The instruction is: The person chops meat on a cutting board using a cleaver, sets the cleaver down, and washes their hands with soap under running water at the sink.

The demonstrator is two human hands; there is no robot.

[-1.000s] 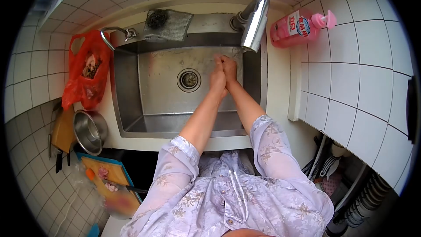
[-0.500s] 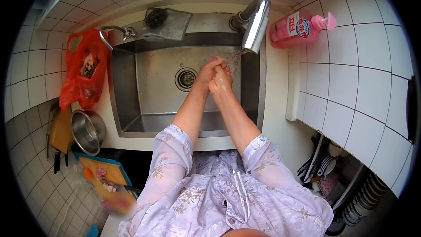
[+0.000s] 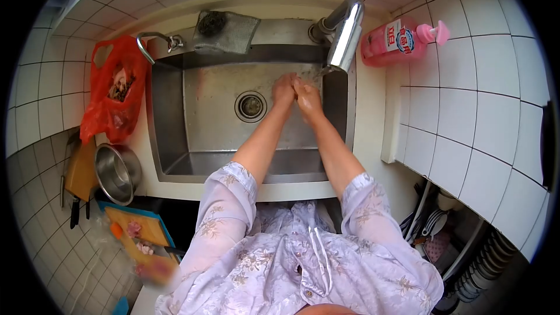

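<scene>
Over the right part of the steel sink (image 3: pixel 219 125), my two wet hands meet, just below and left of the chrome faucet (image 3: pixel 344 38). My left hand (image 3: pixel 283 88) has its fingers stretched forward, palm turned toward the other hand. My right hand (image 3: pixel 308 98) presses against it at the fingertips, wet and shiny on its back, fingers fairly straight. No object shows between the hands; the palms are hidden. Water shows near the faucet mouth. The drain (image 3: pixel 251 107) lies left of my hands.
A pink pump bottle (image 3: pixel 394 42) lies right of the faucet. A scrubber (image 3: pixel 211 23) rests on a grey mesh cloth (image 3: pixel 236 32) behind the sink. At left are a small tap (image 3: pixel 143 49), a red plastic bag (image 3: pixel 102 105), a metal pot (image 3: pixel 116 172) and a cutting board (image 3: pixel 151 227) with meat.
My hands were clasped with fingers wrapped together; now they have loosened and straightened, touching mostly at the fingertips. My right forearm has shifted to the right.
</scene>
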